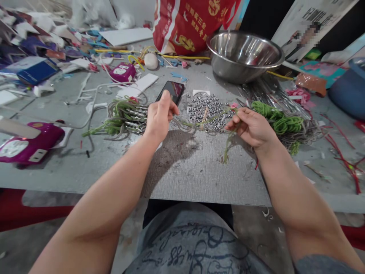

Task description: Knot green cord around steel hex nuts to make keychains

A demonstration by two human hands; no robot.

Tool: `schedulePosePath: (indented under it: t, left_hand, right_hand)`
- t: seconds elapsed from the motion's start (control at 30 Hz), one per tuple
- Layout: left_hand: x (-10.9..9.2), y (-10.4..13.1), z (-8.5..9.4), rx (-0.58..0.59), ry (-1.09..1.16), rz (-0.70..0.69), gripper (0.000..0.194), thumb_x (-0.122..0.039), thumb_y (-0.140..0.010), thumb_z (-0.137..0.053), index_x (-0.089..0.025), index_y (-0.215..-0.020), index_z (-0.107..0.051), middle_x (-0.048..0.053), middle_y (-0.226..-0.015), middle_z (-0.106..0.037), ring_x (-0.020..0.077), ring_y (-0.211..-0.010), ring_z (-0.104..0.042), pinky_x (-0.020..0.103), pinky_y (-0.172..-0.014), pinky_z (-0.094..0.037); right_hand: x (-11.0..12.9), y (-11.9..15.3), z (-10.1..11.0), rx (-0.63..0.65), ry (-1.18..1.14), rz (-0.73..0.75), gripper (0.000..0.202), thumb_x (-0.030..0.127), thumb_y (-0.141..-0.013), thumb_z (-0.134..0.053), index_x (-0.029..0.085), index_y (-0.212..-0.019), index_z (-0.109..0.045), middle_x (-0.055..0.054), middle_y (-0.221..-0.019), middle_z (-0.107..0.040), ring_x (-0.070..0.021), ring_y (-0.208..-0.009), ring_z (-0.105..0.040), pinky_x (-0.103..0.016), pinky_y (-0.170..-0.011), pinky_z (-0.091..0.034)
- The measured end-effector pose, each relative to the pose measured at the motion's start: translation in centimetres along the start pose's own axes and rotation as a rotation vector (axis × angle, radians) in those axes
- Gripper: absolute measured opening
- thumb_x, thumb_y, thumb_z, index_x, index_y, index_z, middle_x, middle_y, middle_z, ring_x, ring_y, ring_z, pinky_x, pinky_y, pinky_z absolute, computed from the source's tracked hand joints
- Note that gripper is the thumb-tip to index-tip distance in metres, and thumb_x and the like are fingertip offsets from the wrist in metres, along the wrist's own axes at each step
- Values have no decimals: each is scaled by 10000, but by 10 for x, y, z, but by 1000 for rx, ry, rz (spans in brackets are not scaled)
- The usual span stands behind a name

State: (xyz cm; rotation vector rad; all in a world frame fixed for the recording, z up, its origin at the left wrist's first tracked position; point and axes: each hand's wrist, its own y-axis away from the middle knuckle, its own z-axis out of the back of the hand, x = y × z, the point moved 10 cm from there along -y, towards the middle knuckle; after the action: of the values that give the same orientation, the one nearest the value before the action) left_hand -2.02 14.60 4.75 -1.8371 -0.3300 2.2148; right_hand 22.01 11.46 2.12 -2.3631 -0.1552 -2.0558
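Observation:
A thin green and grey cord point(188, 124) runs between my two hands, low over the table. My left hand point(160, 116) is closed on its left end, thumb uppermost. My right hand point(253, 125) pinches the other end, and a loose green tail point(226, 150) dangles beneath the fingers. Behind the cord lies a spread of shiny silver beads point(207, 104). A black phone point(179, 90) rests just beyond my left hand. Left of that hand is a bundle of green and grey cords with silver pieces point(118, 118); more coiled green cords point(285, 123) lie right of my right hand.
A steel bowl point(245, 70) and a red bag point(185, 28) stand at the back. Purple power strips point(47, 133) with white cables sit at left, before a heap of scraps point(48, 34). Red cords point(346, 161) and a blue container point(349, 93) are at right.

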Motion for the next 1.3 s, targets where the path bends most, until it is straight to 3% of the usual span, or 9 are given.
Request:
schedulePosePath:
  t: [0.13, 0.33, 0.4, 0.57, 0.63, 0.77, 0.9, 1.1, 1.3]
  left_hand:
    - [-1, 17, -43, 403, -83, 68, 740, -660, -836, -93, -175, -528, -560, -5, -419, -349, 99, -392, -292, 272, -435, -232]
    - [3, 59, -87, 989, -571, 49, 292, -287, -731, -495, -162, -469, -521, -33, -410, -381, 81, -411, -326, 251, -466, -252]
    - [-10, 55, -87, 935, -567, -83, 229, -227, -696, -498, -167, -476, -522, -24, -465, -445, 85, -453, -376, 248, -499, -292]
    - [-53, 25, -39, 318, -354, -303, 180, -221, -729, -501, -174, -589, -604, 38, -711, -592, 129, -657, -524, 264, -625, -398]
    - [-58, 25, -28, 210, -205, -281, 120, -201, -736, -523, -178, -735, -640, 44, -807, -618, 138, -737, -550, 263, -668, -429]
    - [-57, 41, -55, 409, 196, -158, 321, -178, -748, -556, -203, -1067, -577, 61, -1045, -614, 158, -932, -576, 280, -801, -467]
    - [-48, 62, -87, 613, 373, -22, 322, -220, -822, -507, -204, -1143, -519, 77, -1112, -585, 152, -967, -572, 264, -809, -476]
    - [-32, 60, -93, 590, 196, 68, 201, -258, -870, -444, -154, -990, -567, -9, -710, -549, 55, -508, -437, 201, -515, -398]
    - [-33, 49, -84, 532, 34, 59, 182, -194, -795, -523, -149, -620, -544, -50, -534, -401, 51, -475, -333, 196, -446, -269]
  right_hand:
    - [7, -4, 19, -84, -79, 60, 304, 402, -705, -687, 237, -677, -433, 72, -631, -486, -53, -460, -429, -225, -476, -411]
    - [22, 1, 29, -146, -26, 174, 271, 459, -708, -666, 268, -759, -480, 63, -692, -537, -38, -379, -280, -234, -376, -275]
    - [24, 4, 26, -167, 78, 161, 251, 483, -741, -619, 278, -806, -490, 58, -700, -541, -41, -376, -265, -238, -381, -273]
    - [24, 10, 4, -144, 268, 188, 300, 517, -727, -595, 274, -854, -475, 55, -626, -503, -64, -398, -287, -246, -401, -267]
    - [23, 15, -14, -83, 323, 248, 305, 497, -711, -616, 263, -849, -478, 50, -614, -510, -77, -432, -356, -241, -414, -285]
    - [21, 37, -59, 61, 520, 376, 151, 341, -767, -580, 235, -848, -511, 25, -692, -572, -105, -610, -526, -251, -555, -408]
    - [26, 58, -84, 93, 758, 529, 38, 229, -822, -498, 232, -837, -532, 13, -746, -603, -107, -644, -542, -260, -608, -427]
    - [34, 58, -56, -192, 726, 580, 105, 355, -832, -526, 253, -854, -536, 1, -767, -606, -134, -678, -570, -286, -631, -454]
    - [31, 50, -47, -232, 625, 528, 138, 380, -805, -565, 246, -820, -533, 8, -723, -591, -125, -635, -548, -277, -602, -445]
